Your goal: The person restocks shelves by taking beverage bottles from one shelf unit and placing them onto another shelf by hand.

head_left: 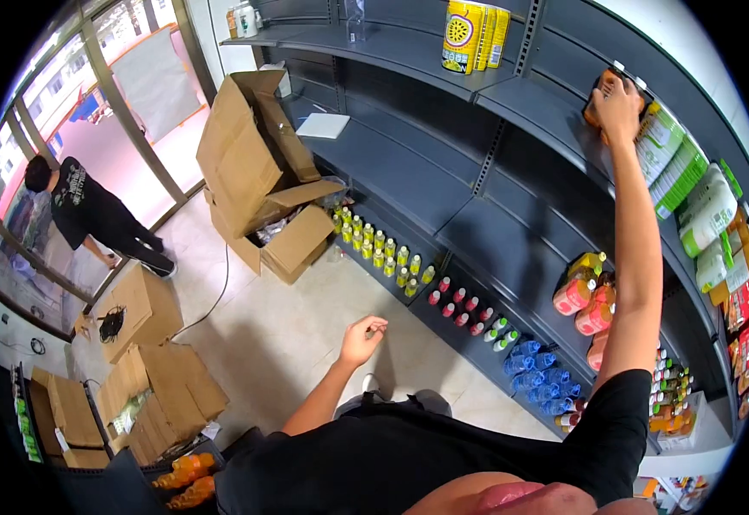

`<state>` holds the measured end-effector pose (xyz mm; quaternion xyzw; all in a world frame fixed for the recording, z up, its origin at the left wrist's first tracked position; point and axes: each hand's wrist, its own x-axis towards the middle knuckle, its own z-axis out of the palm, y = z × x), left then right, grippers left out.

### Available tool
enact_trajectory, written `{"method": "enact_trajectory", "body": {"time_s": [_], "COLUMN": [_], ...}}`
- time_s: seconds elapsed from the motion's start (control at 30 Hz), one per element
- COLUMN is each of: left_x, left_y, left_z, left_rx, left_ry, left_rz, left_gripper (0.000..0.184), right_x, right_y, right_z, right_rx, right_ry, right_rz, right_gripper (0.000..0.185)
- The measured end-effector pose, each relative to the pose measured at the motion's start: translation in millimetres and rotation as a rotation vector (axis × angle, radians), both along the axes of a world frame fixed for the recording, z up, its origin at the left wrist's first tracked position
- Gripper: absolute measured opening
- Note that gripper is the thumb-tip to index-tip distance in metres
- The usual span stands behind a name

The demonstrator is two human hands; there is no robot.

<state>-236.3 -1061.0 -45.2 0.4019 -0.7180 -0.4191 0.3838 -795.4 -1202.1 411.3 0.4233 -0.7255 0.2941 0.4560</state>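
My right hand (618,110) reaches up to the top shelf, its fingers closed around a dark orange-and-black package (593,112). Its exact kind is partly hidden by the hand. Right beside it stand green-and-white cans or canisters (659,148). Low in front of my body, my left hand (362,340) hangs over the floor with its fingers curled in. Nothing shows in it.
Yellow pouches (469,36) stand on the same upper shelf. Yellow-green bottles (379,249), red-pink bottles (460,307) and blue bottles (542,373) line the bottom shelf. Open cardboard boxes (293,245) rest on the floor at left. A person (91,210) stands by the glass doors.
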Motion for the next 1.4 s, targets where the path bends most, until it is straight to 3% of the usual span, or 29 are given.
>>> {"method": "enact_trajectory", "body": {"time_s": [0.07,0.13,0.2,0.27,0.33,0.43,0.5,0.63,0.7,0.8,0.83,0.93,1.0,1.07,1.13,1.2,1.23,1.27,1.33,1.4], "left_x": [-3,-6,-20,-43,-73,-134,-170,-249,-298,-370,-399,-459,-473,-463,-457,-439,-424,-405,-364,-319], "left_y": [-25,-50,-65,-92,-108,-160,-188,-222,-228,-227,-235,-247,-244,-234,-225,-208,-207,-211,-232,-240], "left_z": [-1,14,6,5,29,74,137,256,311,370,374,375,374,377,371,366,359,352,333,317], "left_rx": [-0.070,-0.148,-0.122,-0.133,-0.194,-0.374,-0.526,-0.775,-0.905,-0.724,-0.732,-0.566,-0.496,-0.479,-0.607,-0.669,-0.745,-0.822,-1.153,-1.330], "left_ry": [-0.129,-0.335,-0.288,-0.271,-0.166,0.012,-0.010,0.212,0.319,0.310,0.267,0.177,0.452,0.579,0.715,0.830,0.820,0.803,0.646,0.634], "left_rz": [-0.037,-0.104,-0.088,-0.123,-0.139,-0.211,-0.209,-0.207,-0.163,-0.210,-0.178,-0.228,-0.269,-0.276,-0.206,-0.092,-0.079,-0.059,0.014,-0.005], "left_gripper": [0.020,0.016,0.017,0.018,0.019,0.020,0.017,0.021,0.033,0.081,0.091,0.096,0.093,0.086,0.074,0.058,0.057,0.057,0.047,0.045], "right_x": [-32,-56,-58,-54,-68,-106,-133,-108,-96,-58,-48,-13,30,32,33,52,58,79,106,143], "right_y": [-5,-21,-24,-20,-31,-51,-64,-60,-63,-52,-47,-27,-7,-5,-7,5,-5,1,-11,-14], "right_z": [22,43,58,76,77,72,70,68,64,56,53,45,34,16,-4,-16,-31,-45,-71,-105], "right_rx": [0.164,0.143,0.174,0.421,0.324,0.282,0.346,0.302,0.300,0.233,0.204,0.131,0.017,-0.150,-0.322,-0.301,-0.344,-0.351,-0.526,-0.593], "right_ry": [0.379,0.201,0.094,-0.070,-0.180,-0.222,-0.090,0.047,0.052,0.035,0.049,0.039,-0.072,-0.095,-0.145,-0.040,-0.079,-0.205,0.122,-0.044], "right_rz": [-0.266,-0.363,-0.407,-0.367,-0.358,-0.351,-0.386,-0.131,0.083,0.285,0.323,0.534,0.688,1.031,1.090,1.032,1.235,1.285,1.422,1.588], "right_gripper": [0.048,0.048,0.051,0.047,0.041,0.035,0.033,0.030,0.028,0.027,0.025,0.031,0.038,0.041,0.038,0.034,0.030,0.029,0.033,0.058]}}
